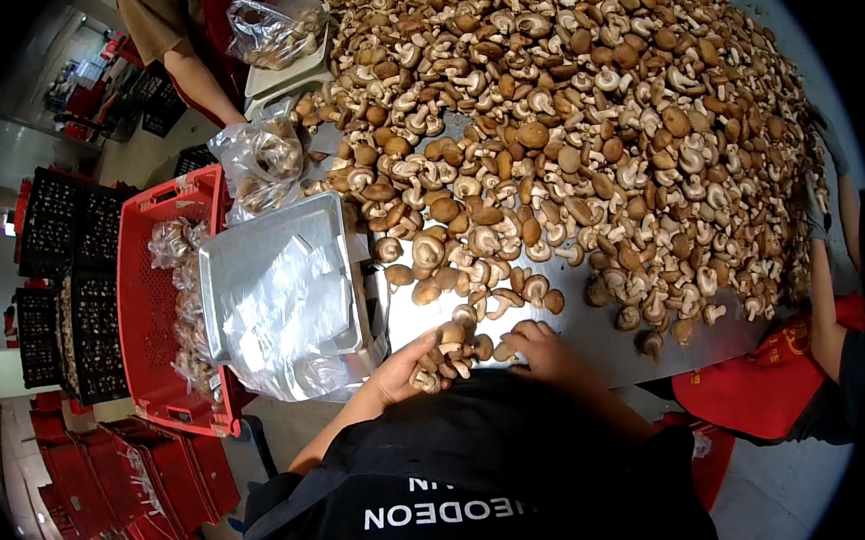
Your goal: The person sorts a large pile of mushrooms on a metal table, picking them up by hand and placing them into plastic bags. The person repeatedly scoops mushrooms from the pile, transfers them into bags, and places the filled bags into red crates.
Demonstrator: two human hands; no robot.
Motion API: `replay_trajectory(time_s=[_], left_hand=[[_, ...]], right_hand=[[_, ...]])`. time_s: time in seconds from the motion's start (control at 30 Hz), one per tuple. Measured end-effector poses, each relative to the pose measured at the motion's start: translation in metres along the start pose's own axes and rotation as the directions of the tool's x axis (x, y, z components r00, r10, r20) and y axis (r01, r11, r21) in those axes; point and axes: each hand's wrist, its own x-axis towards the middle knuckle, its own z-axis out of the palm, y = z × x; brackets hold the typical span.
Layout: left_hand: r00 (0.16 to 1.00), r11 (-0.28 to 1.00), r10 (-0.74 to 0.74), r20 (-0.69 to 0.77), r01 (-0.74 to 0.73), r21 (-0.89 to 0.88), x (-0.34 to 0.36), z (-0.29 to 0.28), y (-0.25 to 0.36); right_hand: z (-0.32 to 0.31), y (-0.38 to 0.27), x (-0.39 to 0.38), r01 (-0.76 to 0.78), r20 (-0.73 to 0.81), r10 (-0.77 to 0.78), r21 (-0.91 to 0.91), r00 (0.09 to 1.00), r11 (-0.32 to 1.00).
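Note:
My left hand (401, 375) is closed around several brown-capped mushrooms (451, 341), their pale stems pointing out, at the near edge of the steel table (598, 344). Just to the right, my right hand (541, 351) has its fingers curled down, with a small mushroom (503, 350) at its fingertips. Part of that hand's grip is hidden from above. A few loose mushrooms (504, 301) lie just beyond both hands. Behind them spreads a large heap of mushrooms (592, 108) with brown caps and pale stems.
Left of my hands stands a scale with a metal tray (272, 276), plastic bags over its near end. Beside it, a red crate (144, 310) holds bagged mushrooms. A filled bag (262, 161) lies beyond. Co-workers' arms (201, 85) reach in at far left and right (822, 273).

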Motion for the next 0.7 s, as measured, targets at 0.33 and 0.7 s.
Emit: replay_trajectory(time_s=[0.33,0.7], left_hand=[[0.979,0.975,0.121,0.161,-0.088,-0.202,-0.011,0.024,-0.005],[0.968,0.989,0.060,0.243,-0.025,-0.147,-0.029,-0.011,-0.020]], right_hand=[[0.001,-0.022,0.015,-0.144,-0.371,0.346,0.475,0.862,0.868],[0.014,-0.082,-0.007,-0.060,-0.229,0.126,0.274,0.965,0.960]])
